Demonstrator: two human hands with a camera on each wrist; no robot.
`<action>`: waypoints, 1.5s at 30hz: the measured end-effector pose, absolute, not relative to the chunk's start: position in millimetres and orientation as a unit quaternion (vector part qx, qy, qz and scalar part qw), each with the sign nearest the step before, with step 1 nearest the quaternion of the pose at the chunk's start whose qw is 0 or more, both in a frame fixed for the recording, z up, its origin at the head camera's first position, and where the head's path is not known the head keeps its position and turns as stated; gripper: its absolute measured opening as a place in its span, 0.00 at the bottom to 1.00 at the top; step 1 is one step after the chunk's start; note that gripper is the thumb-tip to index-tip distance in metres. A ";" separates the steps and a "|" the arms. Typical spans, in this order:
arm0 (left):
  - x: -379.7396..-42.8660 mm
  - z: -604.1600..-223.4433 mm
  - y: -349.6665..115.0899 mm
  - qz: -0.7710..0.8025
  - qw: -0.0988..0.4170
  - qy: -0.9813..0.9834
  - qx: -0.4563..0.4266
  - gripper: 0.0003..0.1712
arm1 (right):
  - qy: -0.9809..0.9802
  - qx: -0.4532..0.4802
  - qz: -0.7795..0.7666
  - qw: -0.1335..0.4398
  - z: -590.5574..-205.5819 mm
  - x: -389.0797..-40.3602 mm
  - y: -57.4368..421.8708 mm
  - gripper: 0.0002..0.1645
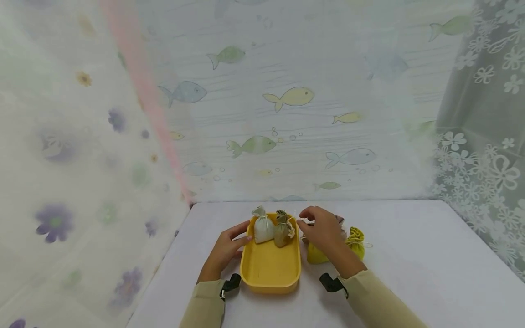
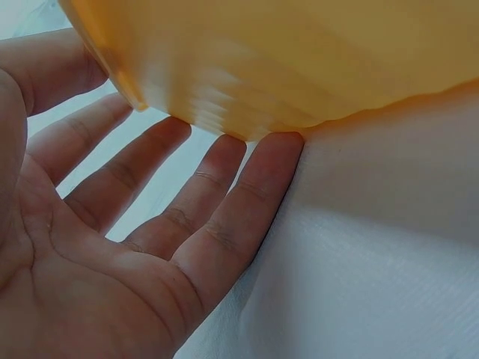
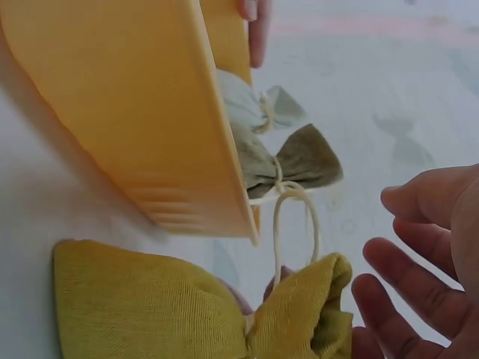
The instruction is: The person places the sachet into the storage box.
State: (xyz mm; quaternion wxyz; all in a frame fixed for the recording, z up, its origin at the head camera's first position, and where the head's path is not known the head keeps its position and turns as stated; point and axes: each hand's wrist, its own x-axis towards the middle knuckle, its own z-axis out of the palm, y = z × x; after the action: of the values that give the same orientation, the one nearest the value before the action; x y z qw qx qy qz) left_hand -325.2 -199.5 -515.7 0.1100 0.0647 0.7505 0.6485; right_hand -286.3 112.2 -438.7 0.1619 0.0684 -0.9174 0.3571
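White bag (image 1: 264,230) and olive bag (image 1: 281,236) in far end of tray (image 1: 270,269), left hand (image 1: 227,246) straight-fingered against its left side, right hand (image 1: 324,231) loosely curved, gripping nothing, near the tray's right edge

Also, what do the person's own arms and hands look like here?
The left hand and right hand show no gloves. The left sleeve and right sleeve are plain beige. Both the left wrist device and right wrist device are black and rounded.

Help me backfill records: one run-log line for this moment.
left grip: touching yellow tray | right grip: holding nothing | in tray: white pouch, olive pouch
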 end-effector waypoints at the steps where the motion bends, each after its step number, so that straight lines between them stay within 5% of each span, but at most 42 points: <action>1: -324.8 -516.0 -199.3 0.651 0.111 0.749 0.063 0.36 | -0.916 0.067 0.358 0.168 -439.5 -283.1 114.2 0.11; 18: -326.2 -512.4 -199.4 0.638 0.103 0.761 0.058 0.36 | -0.915 0.036 0.339 0.217 -446.6 -253.7 138.9 0.22; 45: -325.9 -512.9 -198.2 0.637 0.117 0.761 0.043 0.37 | -0.944 0.030 0.303 0.128 -449.1 -246.8 146.7 0.38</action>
State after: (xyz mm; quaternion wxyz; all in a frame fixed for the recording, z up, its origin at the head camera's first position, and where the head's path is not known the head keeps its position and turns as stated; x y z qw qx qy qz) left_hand -325.9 -198.2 -512.9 0.1175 0.0431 0.7607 0.6369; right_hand -246.8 146.7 -449.1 0.1281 0.0304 -0.9438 0.3030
